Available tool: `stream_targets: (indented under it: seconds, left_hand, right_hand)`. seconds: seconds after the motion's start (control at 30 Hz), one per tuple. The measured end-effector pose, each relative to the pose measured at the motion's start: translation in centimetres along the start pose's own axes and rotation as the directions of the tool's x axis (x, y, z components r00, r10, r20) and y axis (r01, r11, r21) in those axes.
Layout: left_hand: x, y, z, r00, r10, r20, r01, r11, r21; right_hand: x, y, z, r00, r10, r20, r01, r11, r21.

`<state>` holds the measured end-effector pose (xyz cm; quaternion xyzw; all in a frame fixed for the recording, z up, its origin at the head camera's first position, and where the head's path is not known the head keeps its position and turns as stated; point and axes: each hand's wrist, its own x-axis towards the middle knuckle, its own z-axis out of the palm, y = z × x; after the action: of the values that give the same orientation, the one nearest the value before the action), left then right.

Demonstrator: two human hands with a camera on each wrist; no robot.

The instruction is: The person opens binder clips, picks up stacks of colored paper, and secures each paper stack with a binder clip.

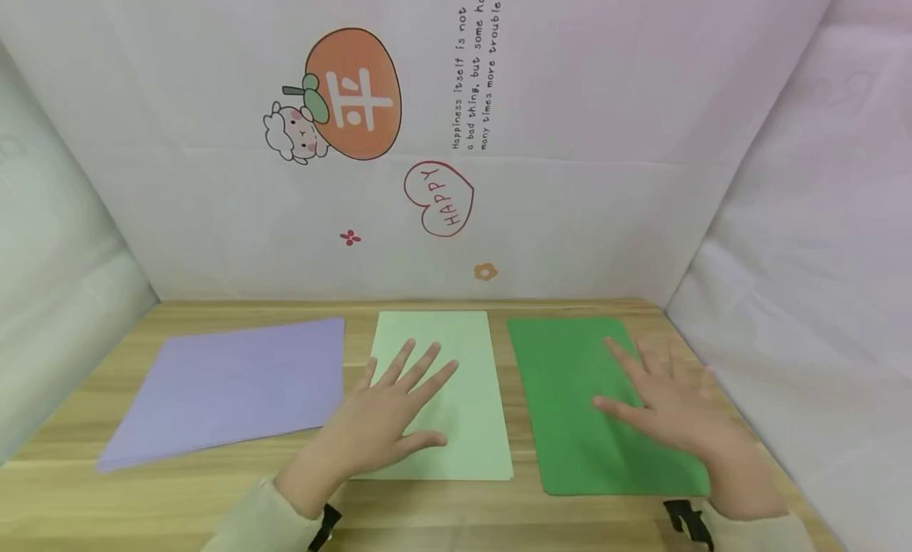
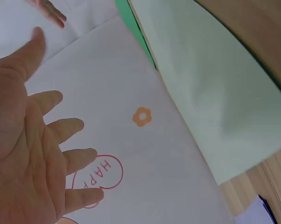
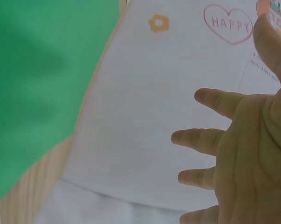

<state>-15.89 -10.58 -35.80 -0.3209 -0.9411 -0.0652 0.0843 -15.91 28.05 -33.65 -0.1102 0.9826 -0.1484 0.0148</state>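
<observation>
Nothing gripped on either side: left hand (image 1: 381,425) and right hand (image 1: 670,413) were both fully spread, thumbs out, held clear of the paper. White printed cloth (image 1: 570,180) stood upright behind the wooden table (image 1: 442,522). Three lots of paper lay flat in a row on the table: purple paper (image 1: 242,386) at left, set crosswise and a bit skewed; pale green paper (image 1: 469,413) in the middle, under the left hand; green paper (image 1: 575,425) at right, partly hidden by the right hand.

Head view gave the backs of the hands; wrist views gave the palms. Left wrist also caught the right hand's fingers, a green strip and a purple corner. Right wrist showed only the green paper.

Cloth prints: orange fruit (image 1: 378,73), cut off in both wrist views; lamb (image 1: 290,134), head view only; red heart (image 1: 438,199) and orange flower (image 1: 479,272), in all three.
</observation>
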Motion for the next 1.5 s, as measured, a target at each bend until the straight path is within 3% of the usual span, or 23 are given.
stream_targets:
  seconds: [0.3,0.47,0.6,0.77,0.9,1.17,1.33,1.5]
  left_hand:
    - [2.0,2.0,1.5,0.996,0.04,0.075,-0.035,0.997,-0.068]
    - [2.6,3.1,2.7,0.987,0.099,0.128,-0.095,0.995,-0.036]
    - [2.4,3.3,2.9,0.981,0.096,0.166,-0.094,0.995,-0.018]
    - [3.0,3.8,3.2,0.979,0.128,0.159,-0.13,0.992,-0.003]
    - [3.7,4.3,3.4,0.974,0.171,0.147,-0.176,0.984,0.019]
    - [5.4,5.2,3.5,0.967,0.216,0.134,-0.226,0.972,0.066]
    - [6.7,6.3,3.4,0.957,0.241,0.163,-0.252,0.966,0.049]
    - [7.5,7.6,3.6,0.94,0.245,0.237,-0.265,0.963,0.057]
  right_hand:
    - [-1.5,2.8,-1.8,0.997,0.074,0.005,-0.074,0.997,0.015]
    - [-1.8,3.8,-2.5,0.995,0.1,0.029,-0.102,0.993,0.064]
    - [-1.4,4.5,-2.5,0.995,0.096,0.034,-0.097,0.994,0.055]
    - [-1.6,6.1,-2.9,0.997,0.068,0.025,-0.07,0.994,0.087]
    - [-1.9,7.2,-3.3,0.995,0.072,0.069,-0.081,0.987,0.135]
    - [-2.4,9.2,-3.7,0.989,0.098,0.114,-0.111,0.987,0.116]
    - [-2.3,10.7,-3.8,0.971,0.137,0.198,-0.156,0.984,0.084]
    - [-2.3,11.8,-3.6,0.935,0.183,0.303,-0.216,0.973,0.079]
